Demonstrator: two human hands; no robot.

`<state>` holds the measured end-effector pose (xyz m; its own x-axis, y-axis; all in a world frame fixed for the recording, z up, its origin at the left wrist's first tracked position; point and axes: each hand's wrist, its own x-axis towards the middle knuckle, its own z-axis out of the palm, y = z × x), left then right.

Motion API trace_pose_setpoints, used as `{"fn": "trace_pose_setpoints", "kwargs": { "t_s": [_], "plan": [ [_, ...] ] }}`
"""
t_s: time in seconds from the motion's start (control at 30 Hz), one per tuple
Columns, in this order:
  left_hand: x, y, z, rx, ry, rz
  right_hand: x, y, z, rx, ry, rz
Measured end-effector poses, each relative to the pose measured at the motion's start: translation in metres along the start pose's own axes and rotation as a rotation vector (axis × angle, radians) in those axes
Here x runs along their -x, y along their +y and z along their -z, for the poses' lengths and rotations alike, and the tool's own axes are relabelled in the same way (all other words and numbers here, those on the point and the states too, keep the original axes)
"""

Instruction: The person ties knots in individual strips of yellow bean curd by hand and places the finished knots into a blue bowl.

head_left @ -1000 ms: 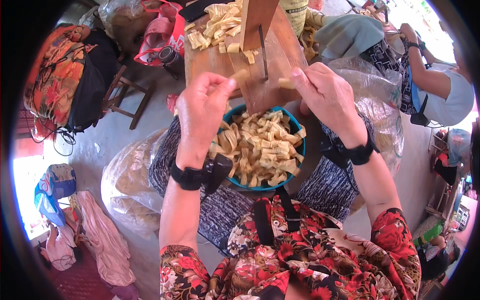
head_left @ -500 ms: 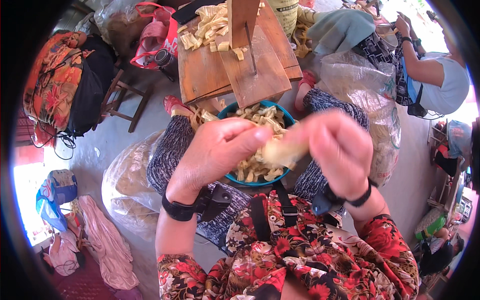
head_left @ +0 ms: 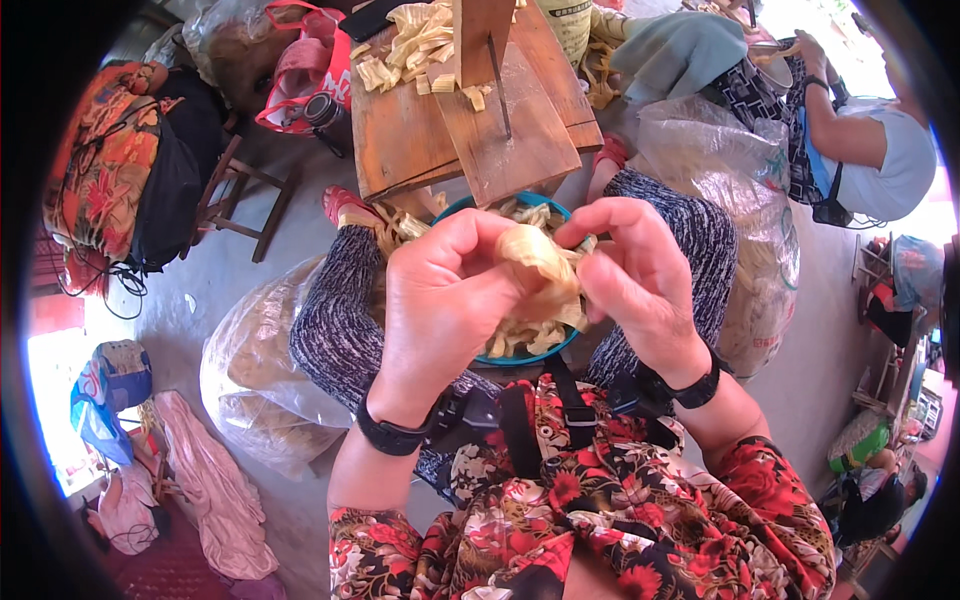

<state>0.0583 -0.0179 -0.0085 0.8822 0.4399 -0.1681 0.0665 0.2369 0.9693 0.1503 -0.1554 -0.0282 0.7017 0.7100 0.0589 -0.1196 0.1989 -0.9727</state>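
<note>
A pale yellow, crinkled folded strip [head_left: 536, 262] is held between my hands over a teal basin [head_left: 535, 352] full of similar pieces. My left hand [head_left: 445, 290] grips it between thumb and fingers. My right hand [head_left: 635, 280] pinches its other side with curled fingers. Beyond the basin is a wooden bench [head_left: 383, 150] with a sloping board [head_left: 520, 145], an upright wooden block [head_left: 472, 45] and a long dark metal blade [head_left: 497, 90]. Loose yellow pieces [head_left: 415, 40] lie beside the block.
Clear plastic sacks of pieces flank my legs [head_left: 260, 370] [head_left: 760, 260]. A red bag [head_left: 295, 80] and dark flask [head_left: 325, 120] stand back left, beside a wooden stool [head_left: 250, 205] and a clothing pile [head_left: 100, 170]. A person [head_left: 850, 150] in light blue sits at the right.
My hands have come down and inward from beside the board to over the basin, where they now meet on one strip. The board and bench show no change apart from a shift of view.
</note>
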Motion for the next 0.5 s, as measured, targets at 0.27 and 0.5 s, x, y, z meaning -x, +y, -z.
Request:
{"fn": "trace_pose_setpoints", "kwargs": {
  "t_s": [0.27,0.5],
  "plan": [
    [-0.002,-0.006,0.008,0.173,-0.052,0.116,0.000,-0.013,0.001,-0.426,-0.077,-0.379],
    [0.001,-0.008,0.012,0.292,-0.312,0.436,-0.002,-0.018,0.001,-0.056,-0.106,-0.249]
  ]
}}
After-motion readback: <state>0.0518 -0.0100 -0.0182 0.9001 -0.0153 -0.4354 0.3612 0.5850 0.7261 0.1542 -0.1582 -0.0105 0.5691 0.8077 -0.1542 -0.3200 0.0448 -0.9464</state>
